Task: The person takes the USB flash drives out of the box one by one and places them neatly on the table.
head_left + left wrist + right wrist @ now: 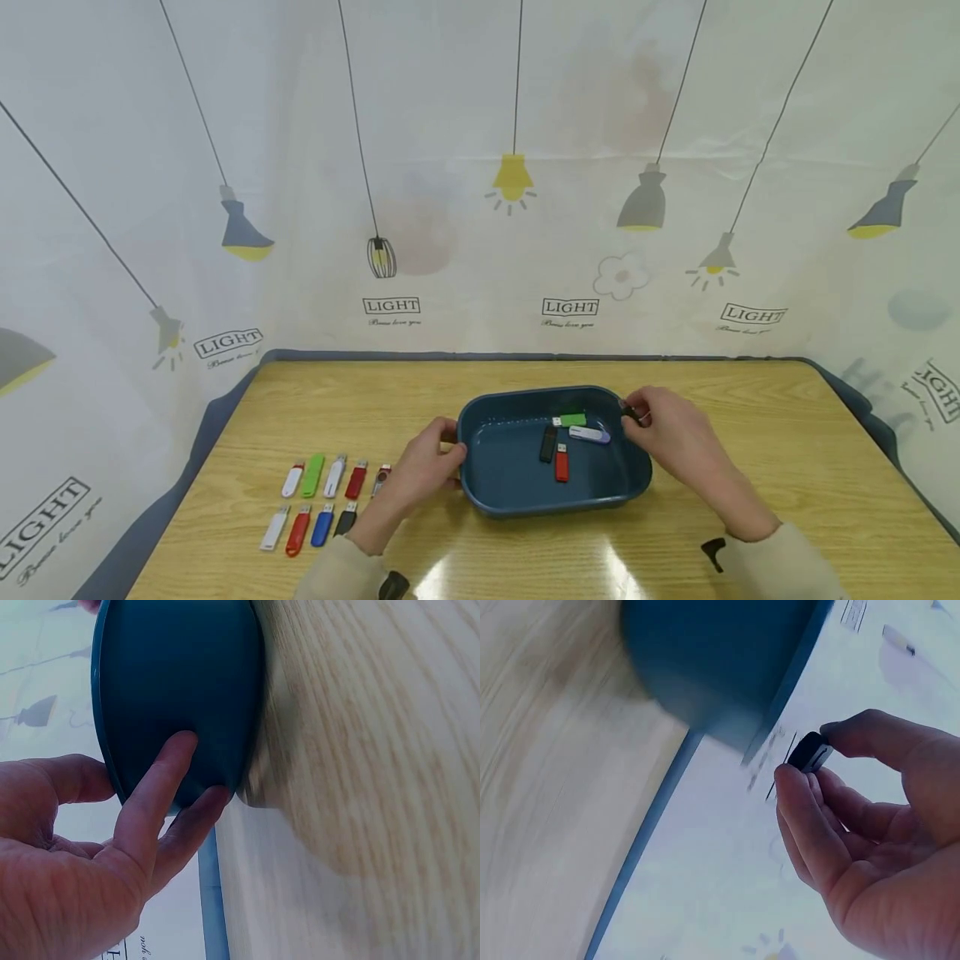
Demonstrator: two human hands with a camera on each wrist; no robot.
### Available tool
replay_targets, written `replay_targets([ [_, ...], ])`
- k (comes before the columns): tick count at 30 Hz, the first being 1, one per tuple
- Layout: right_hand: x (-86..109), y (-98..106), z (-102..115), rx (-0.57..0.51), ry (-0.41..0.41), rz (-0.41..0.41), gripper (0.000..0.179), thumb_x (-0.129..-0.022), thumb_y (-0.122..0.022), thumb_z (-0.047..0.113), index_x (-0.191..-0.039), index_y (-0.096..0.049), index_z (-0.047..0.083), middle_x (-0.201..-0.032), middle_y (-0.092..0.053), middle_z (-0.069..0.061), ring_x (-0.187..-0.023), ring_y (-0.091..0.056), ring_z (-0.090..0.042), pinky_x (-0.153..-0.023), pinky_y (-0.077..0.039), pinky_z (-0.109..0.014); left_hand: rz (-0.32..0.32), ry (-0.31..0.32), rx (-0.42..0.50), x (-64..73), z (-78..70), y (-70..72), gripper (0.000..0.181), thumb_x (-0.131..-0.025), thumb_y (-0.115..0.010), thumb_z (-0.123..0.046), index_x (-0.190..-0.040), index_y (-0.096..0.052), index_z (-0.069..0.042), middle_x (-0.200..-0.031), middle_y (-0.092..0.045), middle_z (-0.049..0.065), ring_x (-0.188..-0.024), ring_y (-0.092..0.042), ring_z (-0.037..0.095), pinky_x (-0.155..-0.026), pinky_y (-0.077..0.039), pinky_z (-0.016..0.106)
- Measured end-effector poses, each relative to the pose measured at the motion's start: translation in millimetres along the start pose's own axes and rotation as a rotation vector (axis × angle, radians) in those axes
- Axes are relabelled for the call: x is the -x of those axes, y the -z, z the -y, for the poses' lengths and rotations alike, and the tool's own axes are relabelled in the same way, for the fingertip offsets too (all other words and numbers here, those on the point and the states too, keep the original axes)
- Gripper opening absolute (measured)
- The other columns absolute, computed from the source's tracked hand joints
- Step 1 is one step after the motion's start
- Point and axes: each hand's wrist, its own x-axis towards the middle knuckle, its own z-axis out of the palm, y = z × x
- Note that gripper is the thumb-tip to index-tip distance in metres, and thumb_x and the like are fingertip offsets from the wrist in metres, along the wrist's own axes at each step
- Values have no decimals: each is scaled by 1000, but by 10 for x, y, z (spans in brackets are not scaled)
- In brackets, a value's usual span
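A dark blue plastic tub (555, 496) sits on the table with several USB sticks inside: a green one (572, 420), a black one (548, 443), a white-and-purple one (589, 434) and a red one (562, 464). My left hand (423, 462) holds the tub's left end, thumb at the rim, fingertips against the outer wall in the left wrist view. At the tub's right end, my right hand (675, 429) pinches a small black USB stick (810, 752) between thumb and fingers, just outside the rim.
Left of the tub, more USB sticks lie in two rows on the wooden table (712, 542), among them a white one (274, 528), a blue one (322, 527) and a dark red one (356, 480). A printed cloth (480, 325) with lamps stands behind the table.
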Motion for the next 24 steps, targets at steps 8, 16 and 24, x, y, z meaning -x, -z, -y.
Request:
replay_targets([
  [8, 55, 78, -343, 16, -26, -11, 19, -90, -73, 8, -104, -70, -5, -93, -73, -13, -82, -69, -28, -66, -56, -45, -2, -4, -6, -4, -3, 1, 39, -103, -56, -9, -138, -49, 8, -133, -56, 26, -100, -66, 31, -73, -63, 40],
  [16, 70, 4, -555, 64, -90, 41, 14, -91, -71, 8, -97, -70, -4, -81, -65, -6, -69, -56, -20, -58, -46, -36, -1, -12, 6, -6, 11, 7, 39, -103, -56, -8, -138, -49, 8, -132, -57, 25, -98, -66, 29, -73, -63, 40],
  [24, 61, -109, -720, 99, -155, 99, 28, -93, -69, 11, -68, -56, 12, -61, -41, 3, -59, -40, -17, -56, -30, -33, 1, -12, 14, -7, 13, 7, 39, -103, -56, -8, -138, -49, 8, -132, -56, 26, -98, -66, 29, -73, -63, 40],
])
